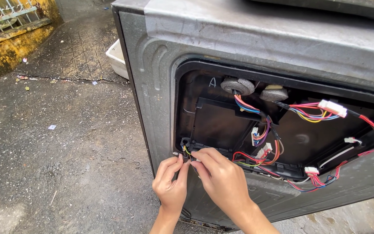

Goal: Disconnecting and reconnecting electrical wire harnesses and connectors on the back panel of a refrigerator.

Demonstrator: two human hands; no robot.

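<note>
A grey metal appliance cabinet (247, 39) stands with an opened rear recess (221, 125) showing black plastic and bundles of coloured wires (260, 130) with white connectors (333, 107). My left hand (169, 184) and my right hand (221, 177) meet at the recess's lower left corner. Their fingertips pinch a small black clip with yellow and green wires (186, 151). Exactly what each finger grips is hidden by the fingers themselves.
Two grey foam plugs (237, 85) sit at the top of the recess. A white tub (117, 56) lies behind the cabinet on the wet concrete ground (57, 143). A yellow wall with a railing (9, 39) is at far left.
</note>
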